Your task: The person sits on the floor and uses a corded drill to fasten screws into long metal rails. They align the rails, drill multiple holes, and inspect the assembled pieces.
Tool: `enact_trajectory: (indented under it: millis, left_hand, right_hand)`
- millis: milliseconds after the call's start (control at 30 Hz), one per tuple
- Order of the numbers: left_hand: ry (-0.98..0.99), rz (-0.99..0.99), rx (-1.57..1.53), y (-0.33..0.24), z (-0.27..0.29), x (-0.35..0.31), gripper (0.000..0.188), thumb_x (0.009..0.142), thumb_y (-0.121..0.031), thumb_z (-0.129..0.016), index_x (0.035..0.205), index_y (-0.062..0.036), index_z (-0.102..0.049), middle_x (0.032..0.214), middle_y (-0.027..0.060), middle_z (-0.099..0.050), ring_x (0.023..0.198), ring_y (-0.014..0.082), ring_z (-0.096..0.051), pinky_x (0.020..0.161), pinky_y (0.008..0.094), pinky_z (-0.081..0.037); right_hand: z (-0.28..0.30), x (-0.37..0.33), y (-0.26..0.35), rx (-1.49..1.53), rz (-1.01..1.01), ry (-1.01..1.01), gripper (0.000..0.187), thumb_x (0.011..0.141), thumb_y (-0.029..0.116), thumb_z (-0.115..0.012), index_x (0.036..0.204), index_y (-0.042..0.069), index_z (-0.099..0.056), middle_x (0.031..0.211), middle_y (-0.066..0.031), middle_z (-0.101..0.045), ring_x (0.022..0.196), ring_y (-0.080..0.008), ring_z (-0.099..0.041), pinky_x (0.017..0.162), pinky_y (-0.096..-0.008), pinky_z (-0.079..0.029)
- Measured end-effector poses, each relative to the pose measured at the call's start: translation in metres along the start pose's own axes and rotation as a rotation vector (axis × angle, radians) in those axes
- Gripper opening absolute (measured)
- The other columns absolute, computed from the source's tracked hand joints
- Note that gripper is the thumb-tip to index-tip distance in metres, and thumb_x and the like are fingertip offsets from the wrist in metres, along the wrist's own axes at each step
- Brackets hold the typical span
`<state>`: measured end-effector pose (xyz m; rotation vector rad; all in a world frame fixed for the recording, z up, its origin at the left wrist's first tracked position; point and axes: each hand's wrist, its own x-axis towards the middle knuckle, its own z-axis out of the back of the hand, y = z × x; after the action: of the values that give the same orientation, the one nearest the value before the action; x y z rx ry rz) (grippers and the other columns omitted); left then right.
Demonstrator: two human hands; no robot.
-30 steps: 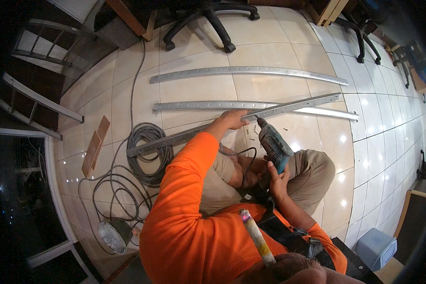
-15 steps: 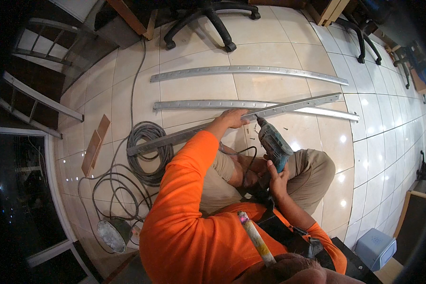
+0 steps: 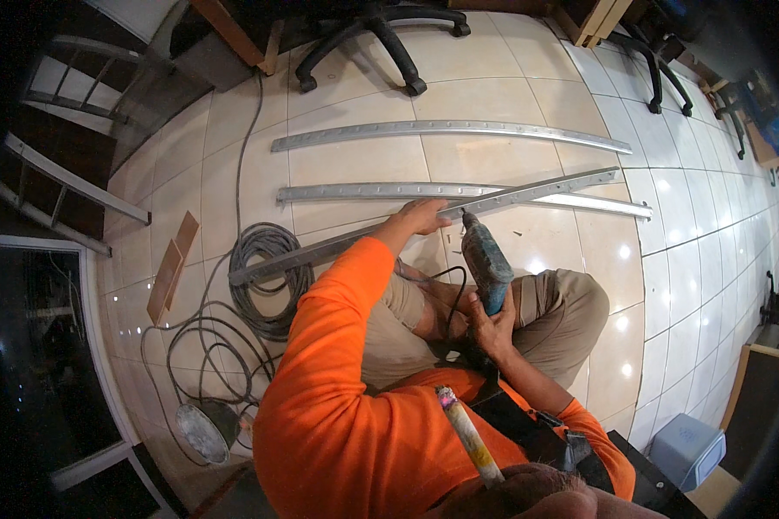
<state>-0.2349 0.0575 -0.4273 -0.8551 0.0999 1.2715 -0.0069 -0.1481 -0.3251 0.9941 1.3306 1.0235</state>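
Note:
My right hand (image 3: 493, 325) is wrapped round the rear of a blue-green power drill (image 3: 486, 259), whose tip meets the near side of a slanting metal channel (image 3: 545, 188). Whether the bit has gone into the metal is too small to tell. Left of the drill tip, my left hand (image 3: 421, 216) grips that same channel, its fingers over the far edge. The channel crosses above a second metal channel (image 3: 363, 191) lying on the tiles. A third metal channel (image 3: 450, 128) lies farther off. A few small screws (image 3: 518, 232) are scattered beside the drill.
A coiled grey cable (image 3: 255, 320) lies on the left under the channel's end. Near it are thin brown boards (image 3: 171, 268) and a round metal lamp shade (image 3: 203, 432). A black chair base (image 3: 389, 43) stands at the far side, a blue-grey bin (image 3: 686, 452) at the lower right.
The drill has swung a little to the left, its body and my right hand shifting with it, while the tip stays by the channel. My left hand keeps its place on the metal.

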Motion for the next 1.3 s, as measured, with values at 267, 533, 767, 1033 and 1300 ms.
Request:
enact_trajectory:
  millis: [267,533,767,1033,1300]
  left_hand:
    - [0.029,0.056,-0.007,-0.014,0.011,-0.012,0.068,0.098,-0.048,-0.064,0.153,-0.0112,-0.047,0.157,0.0158,-0.047,0.145,0.0327,-0.044,0.12,0.0425,-0.036]
    - [0.003,0.035,-0.007,0.0,0.003,-0.001,0.071,0.097,-0.05,-0.064,0.154,-0.0121,-0.046,0.157,0.0162,-0.047,0.145,0.0333,-0.043,0.12,0.0428,-0.036]
    - [-0.03,0.029,-0.031,0.001,0.0,0.006,0.08,0.094,-0.064,-0.059,0.149,-0.007,-0.05,0.152,0.0204,-0.051,0.141,0.0374,-0.047,0.118,0.0453,-0.038]
    - [-0.055,0.085,0.009,0.003,0.018,-0.004,0.081,0.09,-0.067,-0.063,0.146,-0.0083,-0.056,0.148,0.0208,-0.056,0.138,0.0372,-0.051,0.117,0.0442,-0.039]
    - [-0.118,0.053,0.017,0.037,0.024,-0.002,0.057,0.086,-0.039,-0.076,0.133,-0.0085,-0.066,0.133,0.0215,-0.066,0.124,0.0385,-0.061,0.106,0.0438,-0.049]
  right_hand:
    - [0.004,-0.004,-0.007,-0.033,0.023,-0.013,0.06,0.096,0.023,-0.075,0.141,-0.001,-0.044,0.123,-0.0117,-0.06,0.11,-0.0194,-0.057,0.094,-0.0317,-0.047]
    - [0.005,-0.008,-0.01,0.067,0.005,-0.042,0.056,0.096,0.022,-0.074,0.139,-0.002,-0.047,0.121,-0.0101,-0.062,0.106,-0.0178,-0.059,0.091,-0.0301,-0.048]
    - [0.015,-0.007,-0.007,0.042,-0.033,-0.15,0.049,0.096,0.021,-0.075,0.135,0.001,-0.053,0.11,-0.0054,-0.066,0.091,-0.013,-0.06,0.082,-0.0265,-0.048]
    - [0.022,-0.008,-0.011,0.099,-0.109,-0.196,0.039,0.097,0.023,-0.074,0.126,0.003,-0.058,0.096,-0.0002,-0.066,0.077,-0.0078,-0.056,0.068,-0.0234,-0.044]
    - [0.029,-0.009,-0.007,0.087,-0.105,-0.257,0.038,0.097,0.025,-0.074,0.123,0.003,-0.058,0.098,-0.0037,-0.066,0.072,-0.0108,-0.058,0.063,-0.0259,-0.047]
